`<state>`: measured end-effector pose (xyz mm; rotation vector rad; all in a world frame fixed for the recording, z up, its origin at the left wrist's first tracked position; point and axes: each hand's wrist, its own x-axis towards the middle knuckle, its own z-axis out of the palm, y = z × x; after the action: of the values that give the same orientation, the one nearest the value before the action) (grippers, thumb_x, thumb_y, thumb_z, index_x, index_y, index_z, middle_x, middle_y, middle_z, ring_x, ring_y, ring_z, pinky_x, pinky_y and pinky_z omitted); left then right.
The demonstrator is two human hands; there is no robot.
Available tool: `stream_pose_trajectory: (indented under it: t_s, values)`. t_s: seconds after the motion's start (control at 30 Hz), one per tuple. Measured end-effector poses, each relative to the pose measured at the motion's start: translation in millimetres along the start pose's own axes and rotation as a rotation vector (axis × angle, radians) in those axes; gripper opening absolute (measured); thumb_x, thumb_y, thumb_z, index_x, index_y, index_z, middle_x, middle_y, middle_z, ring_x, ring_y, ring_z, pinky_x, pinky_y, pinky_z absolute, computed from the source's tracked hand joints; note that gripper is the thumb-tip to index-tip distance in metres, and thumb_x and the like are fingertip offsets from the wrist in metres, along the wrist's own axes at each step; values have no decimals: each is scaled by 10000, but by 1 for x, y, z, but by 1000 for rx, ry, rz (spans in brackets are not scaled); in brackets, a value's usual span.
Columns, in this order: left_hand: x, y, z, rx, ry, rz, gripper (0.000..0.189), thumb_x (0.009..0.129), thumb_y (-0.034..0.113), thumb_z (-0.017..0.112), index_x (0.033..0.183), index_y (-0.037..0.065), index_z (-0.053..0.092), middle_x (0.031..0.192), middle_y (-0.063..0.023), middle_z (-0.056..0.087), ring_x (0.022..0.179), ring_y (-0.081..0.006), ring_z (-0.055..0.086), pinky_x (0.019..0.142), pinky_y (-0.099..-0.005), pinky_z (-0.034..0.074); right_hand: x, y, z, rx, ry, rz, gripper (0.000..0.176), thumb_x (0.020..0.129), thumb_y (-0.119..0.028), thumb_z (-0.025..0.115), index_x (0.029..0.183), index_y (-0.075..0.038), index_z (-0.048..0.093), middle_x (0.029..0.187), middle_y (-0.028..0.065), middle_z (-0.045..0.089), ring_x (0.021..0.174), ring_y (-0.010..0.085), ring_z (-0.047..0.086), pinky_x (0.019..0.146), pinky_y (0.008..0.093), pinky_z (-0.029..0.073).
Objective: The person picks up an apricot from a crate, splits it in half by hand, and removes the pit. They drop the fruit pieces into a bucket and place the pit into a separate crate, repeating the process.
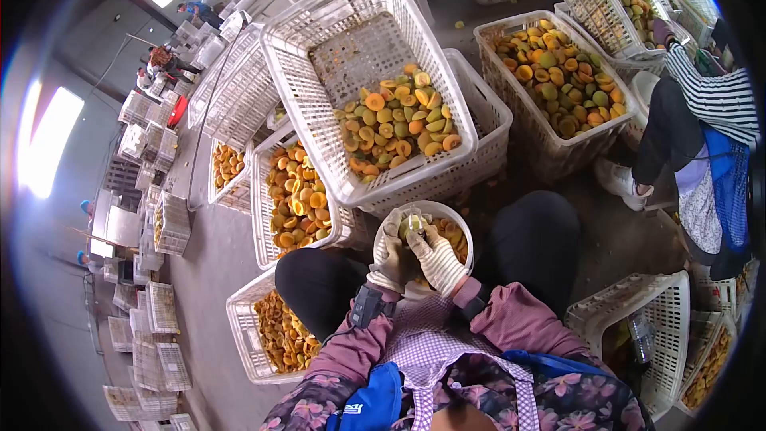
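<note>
My left hand (388, 255), in a pale, stained work glove, is closed around a greenish apricot (412, 224). My right hand (440, 260), in a white knitted glove, meets it with thumb and fingers pressed at the same fruit. A small shiny piece shows by the fingertips, too small to name. Both hands are over a white bucket (469, 233) between my knees, with cut apricot pieces (453, 241) inside. Just beyond the bucket, a tilted white crate (299, 84) rests on another crate and holds a heap of apricots (395, 124).
Crates of orange apricot halves (299, 195) stand at my left, one holding shrivelled-looking pieces (283, 335). Another full crate (550, 144) is ahead right. A co-worker in a striped sleeve (710, 88) sits at right. A crate with a plastic bottle (641, 338) lies behind right.
</note>
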<state>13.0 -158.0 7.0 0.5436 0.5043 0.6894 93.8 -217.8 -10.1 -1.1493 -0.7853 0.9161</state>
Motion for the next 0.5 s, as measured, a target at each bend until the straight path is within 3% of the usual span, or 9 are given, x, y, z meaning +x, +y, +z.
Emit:
stream_pose_trajectory:
  t_s: [0.03,0.1,0.13,0.17,0.23,0.47,0.5]
  values:
    - [0,1,1,-2,5,2,396,937,314,418,1211,29,438,1103,-141,563,1054,-275,519,932,-376,411,-3,0,0,0,-4,4,415,899,-325,513,1189,-29,495,965,158,617,869,298,587,759,335,450]
    - [9,4,7,-143,135,-33,378,943,360,396,1088,27,502,967,-138,606,924,-264,569,854,-382,453,-7,-4,-5,-119,19,127,413,887,-326,510,1177,-33,494,903,216,619,844,385,591,711,381,464]
    - [11,4,12,-67,223,24,380,954,379,363,994,37,524,855,-120,613,807,-237,588,767,-351,486,-7,-1,-6,-260,-9,137,417,888,-353,476,1134,-17,495,850,258,607,811,426,583,669,442,464]
    - [9,4,13,-69,226,24,380,954,379,363,994,37,524,855,-120,613,807,-237,588,767,-351,486,-9,0,-7,-260,-11,140,417,888,-353,476,1134,-17,495,850,258,607,811,426,583,669,442,464]
    - [8,3,13,154,198,100,381,962,368,345,1010,29,514,872,-121,606,794,-223,593,742,-322,498,-10,-14,-10,-605,-101,170,420,889,-377,444,1090,-11,490,815,264,601,771,431,581,652,476,458]
    - [6,-3,20,257,264,204,353,968,329,344,998,15,502,880,-131,601,790,-221,598,735,-316,503,-9,-21,-8,-669,-35,198,401,895,-386,424,1046,-18,474,766,264,596,732,433,581,635,488,453]
    - [3,-1,23,260,265,200,353,968,329,344,998,15,502,880,-131,601,790,-221,598,735,-316,503,-8,-27,-9,-641,-65,247,409,898,-336,446,1141,-8,443,854,245,601,792,403,582,682,439,458]
